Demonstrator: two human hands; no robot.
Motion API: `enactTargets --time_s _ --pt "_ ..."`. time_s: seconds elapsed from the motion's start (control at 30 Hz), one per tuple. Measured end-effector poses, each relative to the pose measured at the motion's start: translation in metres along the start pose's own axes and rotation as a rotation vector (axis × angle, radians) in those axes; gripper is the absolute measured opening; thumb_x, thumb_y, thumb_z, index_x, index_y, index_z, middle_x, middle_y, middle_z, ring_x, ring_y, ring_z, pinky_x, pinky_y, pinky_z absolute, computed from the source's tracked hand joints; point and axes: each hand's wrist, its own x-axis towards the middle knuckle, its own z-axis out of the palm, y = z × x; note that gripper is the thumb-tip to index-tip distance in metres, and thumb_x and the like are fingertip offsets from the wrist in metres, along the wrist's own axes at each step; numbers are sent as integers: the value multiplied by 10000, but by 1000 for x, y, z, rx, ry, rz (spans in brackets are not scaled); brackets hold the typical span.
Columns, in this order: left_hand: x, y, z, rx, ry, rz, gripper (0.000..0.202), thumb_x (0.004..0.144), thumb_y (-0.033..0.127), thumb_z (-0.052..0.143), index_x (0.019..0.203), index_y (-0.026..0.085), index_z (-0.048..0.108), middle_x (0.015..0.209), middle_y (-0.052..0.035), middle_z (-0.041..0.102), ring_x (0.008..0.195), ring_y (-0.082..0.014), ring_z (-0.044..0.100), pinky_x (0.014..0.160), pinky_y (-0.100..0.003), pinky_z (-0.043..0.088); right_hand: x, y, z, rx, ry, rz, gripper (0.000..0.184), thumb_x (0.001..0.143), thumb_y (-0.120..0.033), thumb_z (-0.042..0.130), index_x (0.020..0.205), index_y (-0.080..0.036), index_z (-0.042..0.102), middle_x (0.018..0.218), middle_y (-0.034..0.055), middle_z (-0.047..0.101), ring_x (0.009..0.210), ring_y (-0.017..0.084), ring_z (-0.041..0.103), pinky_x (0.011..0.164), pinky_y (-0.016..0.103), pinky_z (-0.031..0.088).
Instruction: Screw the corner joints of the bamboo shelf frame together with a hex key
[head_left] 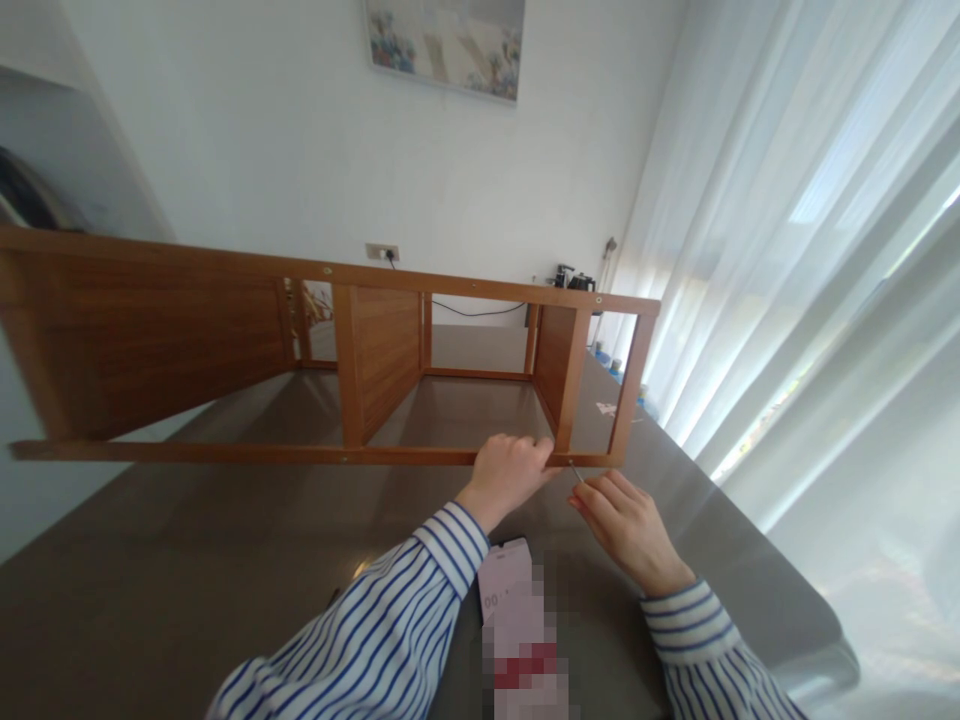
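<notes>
A long wooden shelf frame [225,340] lies on its side on a dark grey table [187,570]. My left hand [506,475] is closed over the frame's lower front rail, near the upright at its right end. My right hand [626,525] is just right of it, fingers pinched on a thin metal tool [576,473] whose tip points at the rail's lower right corner. Both arms wear blue-and-white striped sleeves.
A phone [517,610] lies on the table between my forearms. White curtains [810,250] hang along the right. A wall socket with a cable [384,253] and a picture [446,40] are on the far wall. Small dark items [574,280] stand at the table's far end.
</notes>
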Motion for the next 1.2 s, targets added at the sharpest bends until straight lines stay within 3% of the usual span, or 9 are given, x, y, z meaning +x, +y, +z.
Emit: enactTargets --time_s 0.7,0.9,1.2 --pt "-1 4 3 -34 -71 40 384 850 536 453 857 179 595 769 -77 666 713 -249 656 597 -319 457 -4 -10 2 -74 -1 -33 149 869 -178 481 727 -176 528 605 -3 451 587 132 385 560 276 289" --pt "-1 4 2 -27 -94 28 408 852 549 431 865 175 595 779 -79 664 730 -257 654 603 -323 462 -5 -10 5 -70 17 -8 94 884 -174 484 806 -163 535 637 1 472 601 131 400 563 269 299" --pt "-1 3 2 -43 -114 37 393 856 537 439 871 175 589 799 -84 665 756 -249 654 632 -318 464 -6 -10 1 15 5 10 142 872 -171 470 749 -167 539 606 -4 462 577 122 416 553 258 311"
